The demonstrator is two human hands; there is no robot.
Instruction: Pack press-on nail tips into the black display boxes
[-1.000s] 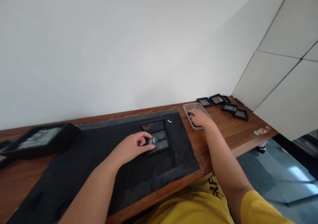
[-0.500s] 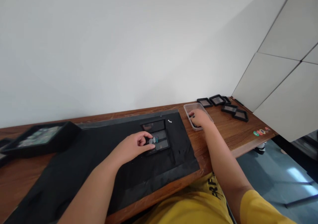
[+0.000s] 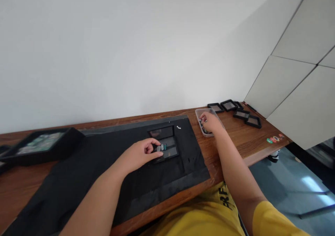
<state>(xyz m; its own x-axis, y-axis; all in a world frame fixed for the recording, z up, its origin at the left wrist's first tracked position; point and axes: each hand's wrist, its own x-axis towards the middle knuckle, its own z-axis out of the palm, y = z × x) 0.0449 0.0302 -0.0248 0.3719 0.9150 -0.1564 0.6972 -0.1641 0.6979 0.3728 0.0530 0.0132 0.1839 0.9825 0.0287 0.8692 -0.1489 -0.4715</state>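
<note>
At frame centre, the open black rectangular box point(image 3: 171, 153) with small oval grey-teal stones point(image 3: 162, 147) lies at the left hand's point(image 3: 143, 152) fingertips; thumb and forefinger are parted, grip indeterminable. Right of centre, the right hand point(image 3: 210, 122), narrowed, holding indeterminable, occupies the clear rectangular plastic tub point(image 3: 209, 111).

Soft, even light | faint shadow on wall point(image 3: 136, 54) | glare on floor point(image 3: 280, 185) | black tray point(image 3: 70, 142) blurred

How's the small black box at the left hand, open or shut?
Open: its lid stands raised behind, and small pieces show inside.
</note>
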